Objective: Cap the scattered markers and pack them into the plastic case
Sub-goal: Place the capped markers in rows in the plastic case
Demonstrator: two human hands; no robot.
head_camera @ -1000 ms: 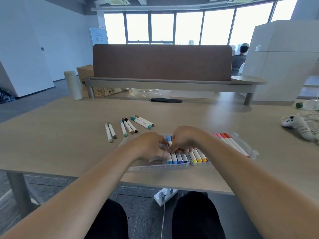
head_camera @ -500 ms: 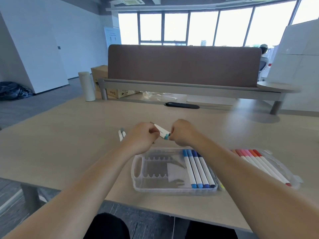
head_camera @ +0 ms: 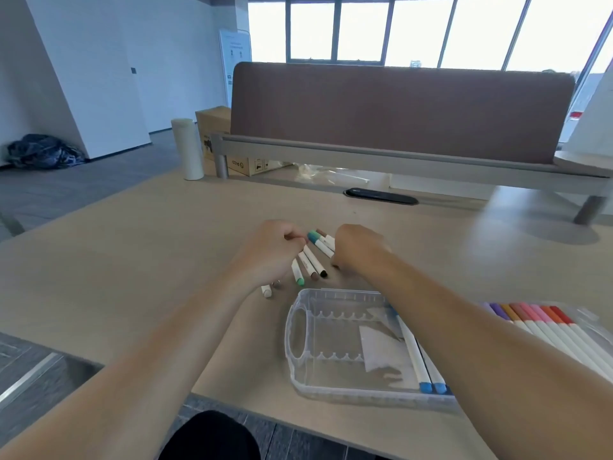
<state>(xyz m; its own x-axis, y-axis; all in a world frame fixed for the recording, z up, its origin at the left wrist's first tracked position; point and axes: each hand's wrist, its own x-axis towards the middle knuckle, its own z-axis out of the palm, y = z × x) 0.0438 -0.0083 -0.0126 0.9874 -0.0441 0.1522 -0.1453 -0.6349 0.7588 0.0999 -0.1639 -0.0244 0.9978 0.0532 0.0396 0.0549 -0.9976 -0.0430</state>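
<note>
My right hand [head_camera: 358, 250] grips a teal-capped marker [head_camera: 317, 241] and a brown-capped one [head_camera: 326, 236] beside it, both pointing left. My left hand [head_camera: 268, 252] hovers with curled fingers just left of the teal cap, over the upper ends of three loose markers [head_camera: 308, 265] with green, brown and black caps; what its fingers hold is hidden. Two more marker tips [head_camera: 269, 288] poke out under my left wrist. The clear plastic case [head_camera: 298, 336] lies open nearer me, with blue markers [head_camera: 426, 373] at its right side, partly under my right forearm.
The case lid [head_camera: 593, 322] lies to the right, with a row of purple, orange, pink and red markers [head_camera: 544, 322] on it. A white cylinder [head_camera: 187, 149] stands at the table's far left edge. A brown divider [head_camera: 398, 111] and a black cable port [head_camera: 381, 195] lie beyond.
The view swung left and down. My hands went from the case to the loose markers, met on a teal marker, and now my left hand has drawn slightly apart from it.
</note>
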